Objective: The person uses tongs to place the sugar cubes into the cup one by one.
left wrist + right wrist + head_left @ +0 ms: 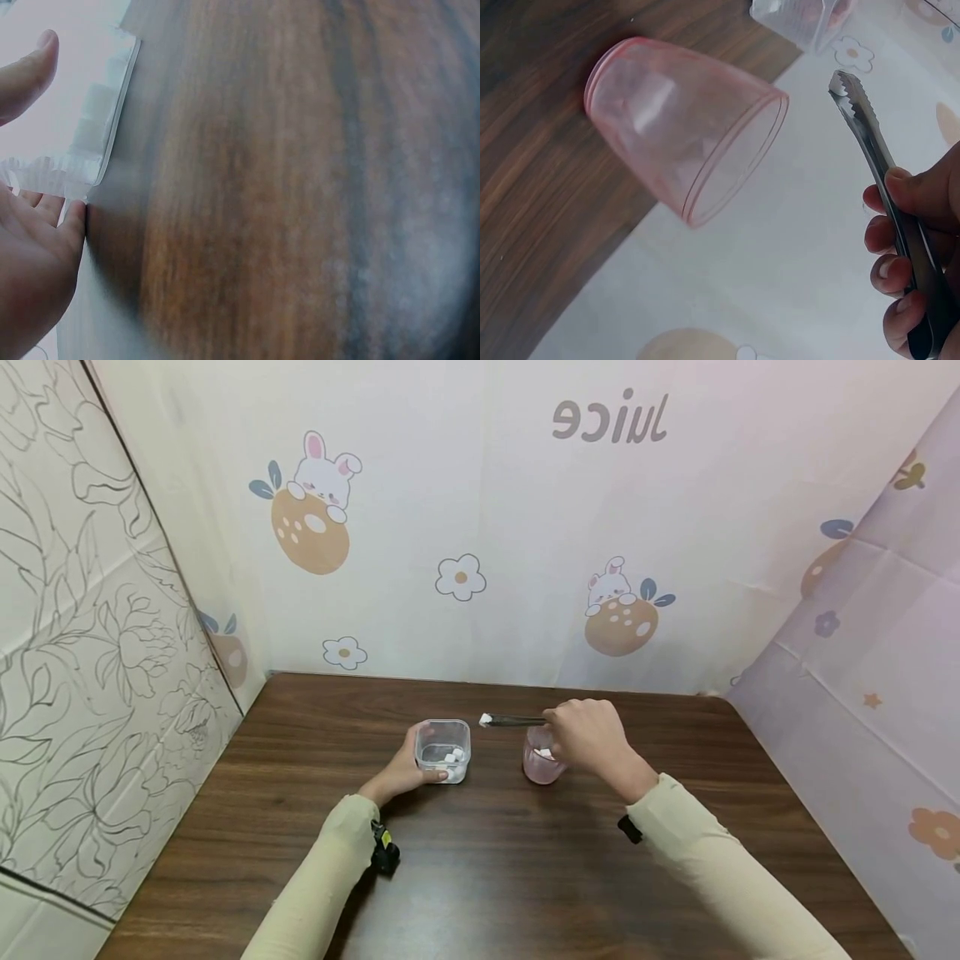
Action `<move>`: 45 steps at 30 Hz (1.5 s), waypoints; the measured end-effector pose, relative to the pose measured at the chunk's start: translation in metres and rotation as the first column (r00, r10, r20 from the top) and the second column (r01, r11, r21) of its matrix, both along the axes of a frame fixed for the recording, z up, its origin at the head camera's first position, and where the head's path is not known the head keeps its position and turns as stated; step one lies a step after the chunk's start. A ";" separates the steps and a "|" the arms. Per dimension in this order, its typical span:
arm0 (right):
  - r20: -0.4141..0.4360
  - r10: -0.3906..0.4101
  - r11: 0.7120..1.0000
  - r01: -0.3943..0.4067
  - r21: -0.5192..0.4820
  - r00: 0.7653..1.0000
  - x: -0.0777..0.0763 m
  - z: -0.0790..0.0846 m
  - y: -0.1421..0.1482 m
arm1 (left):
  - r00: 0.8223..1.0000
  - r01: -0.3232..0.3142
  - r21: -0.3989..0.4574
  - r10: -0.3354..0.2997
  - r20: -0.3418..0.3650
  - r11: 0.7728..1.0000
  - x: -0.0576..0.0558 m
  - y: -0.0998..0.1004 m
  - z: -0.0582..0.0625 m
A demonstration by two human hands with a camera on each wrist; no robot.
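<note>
My left hand (406, 768) grips a clear square plastic container (444, 732) on the table, thumb along the near side and fingers round the left. Several small white cubes (454, 756) lie in it. My right hand (592, 735) holds metal serrated tongs (889, 180), with a small white piece (486, 720) pinched at their tips. In the head view the tips point left, between the container and a translucent pink cup (682, 127). The cup stands upright below the right hand, which partly hides it; something white shows inside. The left wrist view shows the container (112, 112) overexposed.
The dark wooden table (480, 877) meets a printed wall covering (480, 635) at its back edge. More patterned sheets rise on the left (90, 652) and right (862, 693). A wrist camera (386, 850) is strapped to the left forearm.
</note>
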State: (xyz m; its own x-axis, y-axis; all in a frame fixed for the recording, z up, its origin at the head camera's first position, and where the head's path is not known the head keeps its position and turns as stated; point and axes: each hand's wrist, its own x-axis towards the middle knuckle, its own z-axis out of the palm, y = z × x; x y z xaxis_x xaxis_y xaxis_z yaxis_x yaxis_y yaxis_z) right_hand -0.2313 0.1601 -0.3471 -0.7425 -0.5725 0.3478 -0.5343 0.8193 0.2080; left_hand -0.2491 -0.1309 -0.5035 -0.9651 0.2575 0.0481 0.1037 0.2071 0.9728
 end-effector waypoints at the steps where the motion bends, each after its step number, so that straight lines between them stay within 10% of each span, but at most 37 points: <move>1: 0.000 -0.007 1.000 0.007 -0.002 1.000 0.001 0.001 0.003 | 1.000 0.004 -0.003 -0.004 0.003 1.000 0.000 0.000 0.001; 10: -0.041 -0.042 0.999 0.041 -0.031 0.998 0.005 0.006 0.029 | 0.999 0.039 -0.012 -0.040 -0.020 0.999 0.014 0.000 0.030; 16: -0.021 -0.084 0.996 0.083 -0.022 0.996 0.011 0.007 0.044 | 0.999 0.016 -0.037 -0.017 -0.038 0.999 0.002 -0.002 0.009; 28: 0.035 -0.115 0.993 0.115 0.014 0.993 0.023 0.000 0.067 | 0.999 0.045 -0.032 -0.045 -0.005 0.998 0.017 -0.002 0.040; 39: 0.042 -0.063 0.997 0.062 0.038 0.997 0.019 -0.009 0.069 | 0.999 0.042 -0.017 -0.042 -0.009 0.999 0.015 -0.001 0.033; 45: 0.045 -0.060 0.994 0.055 0.100 0.997 0.015 -0.007 0.062 | 1.000 0.005 -0.008 -0.006 -0.021 1.000 0.003 0.001 0.005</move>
State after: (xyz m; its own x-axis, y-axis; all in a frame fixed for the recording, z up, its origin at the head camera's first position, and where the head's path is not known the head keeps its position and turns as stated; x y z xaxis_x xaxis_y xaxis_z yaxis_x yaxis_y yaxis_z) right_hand -0.2168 0.2219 -0.3538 -0.7896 -0.5581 0.2550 -0.4984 0.8258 0.2640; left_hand -0.2466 -0.1301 -0.4985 -0.9625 0.2633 0.0659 0.1248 0.2138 0.9689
